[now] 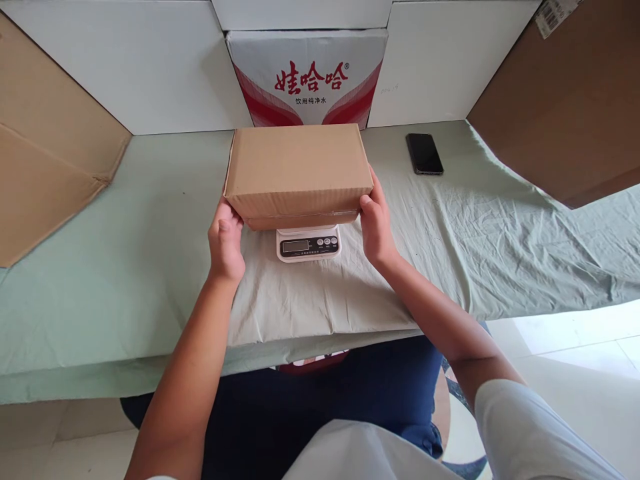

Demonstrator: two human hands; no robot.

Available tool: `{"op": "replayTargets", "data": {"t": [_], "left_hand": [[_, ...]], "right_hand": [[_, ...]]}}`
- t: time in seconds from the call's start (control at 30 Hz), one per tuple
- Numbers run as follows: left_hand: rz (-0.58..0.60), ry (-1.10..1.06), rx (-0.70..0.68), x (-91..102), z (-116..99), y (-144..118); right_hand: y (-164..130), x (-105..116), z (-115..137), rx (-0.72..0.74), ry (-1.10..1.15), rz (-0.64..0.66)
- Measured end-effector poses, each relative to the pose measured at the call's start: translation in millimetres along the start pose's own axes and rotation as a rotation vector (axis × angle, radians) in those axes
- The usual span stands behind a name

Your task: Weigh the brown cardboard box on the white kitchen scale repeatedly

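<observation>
A closed brown cardboard box (300, 160) is held between my two hands at the middle of the table, with clear tape along its near side. My left hand (227, 243) grips its left end, and my right hand (375, 223) grips its right end with the thumb at the near corner. Below the box is a white digital kitchen scale (309, 245); its dark display and round buttons show, while the box covers its platform. Whether the box rests on the scale or hangs just above it, I cannot tell.
A black phone (425, 154) lies on the green cloth (170, 267) at the right. Behind stands a white and red carton (310, 73) among white panels (125, 67). Large brown cardboard pieces stand at the left (45, 147) and right (565, 100).
</observation>
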State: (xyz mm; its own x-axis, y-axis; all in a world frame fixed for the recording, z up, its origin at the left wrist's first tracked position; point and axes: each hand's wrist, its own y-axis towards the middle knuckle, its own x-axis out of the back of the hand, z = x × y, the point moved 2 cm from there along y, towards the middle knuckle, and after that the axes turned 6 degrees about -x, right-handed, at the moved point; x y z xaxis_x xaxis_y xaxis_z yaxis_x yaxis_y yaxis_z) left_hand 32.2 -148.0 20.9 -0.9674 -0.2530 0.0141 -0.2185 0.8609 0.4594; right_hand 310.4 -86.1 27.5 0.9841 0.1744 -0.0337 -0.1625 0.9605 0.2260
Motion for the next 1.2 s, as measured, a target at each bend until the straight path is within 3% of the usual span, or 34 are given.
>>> {"op": "replayTargets", "data": {"t": [0.3,0.5,0.63,0.77,0.9,1.0,1.1,1.2], "left_hand": [[0.004,-0.072,-0.025,-3.8,-3,1],[0.009,-0.098,-0.006,-11.2,-10,9],[0.063,-0.204,-0.022,-14.3,-27,30],[0.071,-0.19,-0.039,-14.5,-31,71],[-0.01,-0.217,-0.068,-15.6,-1,122],[-0.1,-0.214,-0.036,-18.2,34,148],[-0.147,-0.184,0.005,-20.6,65,152],[-0.113,-0.124,0.066,-20.9,88,143]], "right_hand": [[2,-1,-5,-0.043,-0.004,0.016],[13,8,-15,0.012,-0.003,-0.024],[31,11,-11,0.082,-0.068,-0.028],[69,7,4,0.121,-0.087,-0.048],[114,-3,16,0.151,-0.154,-0.086],[145,-11,3,0.134,-0.146,-0.092],[166,-16,-27,0.107,-0.078,-0.1],[172,-18,-54,0.037,-0.029,-0.116]]}}
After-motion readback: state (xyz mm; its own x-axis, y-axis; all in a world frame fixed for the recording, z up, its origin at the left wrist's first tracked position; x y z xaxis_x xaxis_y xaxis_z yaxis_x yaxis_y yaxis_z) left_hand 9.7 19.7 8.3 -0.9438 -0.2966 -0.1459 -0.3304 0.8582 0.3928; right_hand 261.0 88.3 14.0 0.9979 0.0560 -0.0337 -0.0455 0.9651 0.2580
